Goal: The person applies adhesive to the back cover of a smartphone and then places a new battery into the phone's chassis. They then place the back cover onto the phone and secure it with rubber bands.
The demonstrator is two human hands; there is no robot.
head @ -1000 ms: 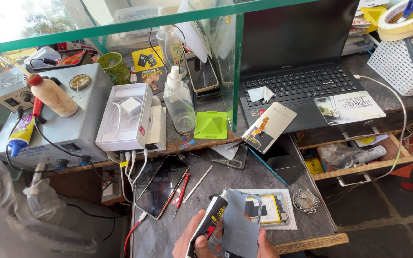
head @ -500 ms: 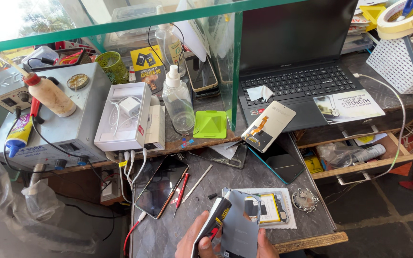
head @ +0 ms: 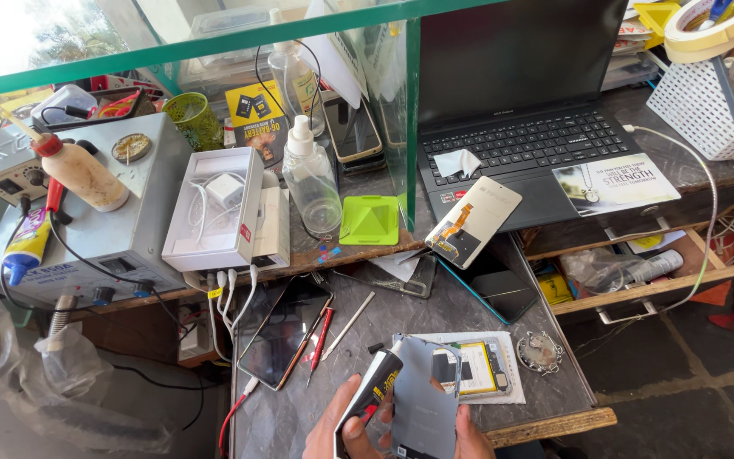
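Your left hand grips a black glue tube with yellow and red print, fingers wrapped round the body, white nozzle tipped up toward the top edge of the phone back cover. Your right hand pinches the cover's lower right edge; only the fingertips show, so I judge it closed on the cover. Both sit at the bottom of the view, over the near edge of the grey worktop.

To do this well: keep the cover steady and flat, squeeze lightly, and run the nozzle along the rim, not the middle. The cover looks thin, glossy grey plastic, with a camera cutout near the top, so it probably flexes; support it from below.

Just behind it lies an opened phone, yellow-labelled battery showing, on a white paper sheet. To the left lie a red-handled tool, a thin metal pick and a dark phone face up, its glass shiny.

Farther back on the raised wooden shelf: a green plastic pyramid stand, a clear spray bottle, an open white cardboard box and a grey metal machine. A loose display panel with an orange flex leans on the black laptop. Green-framed glass spans the top.
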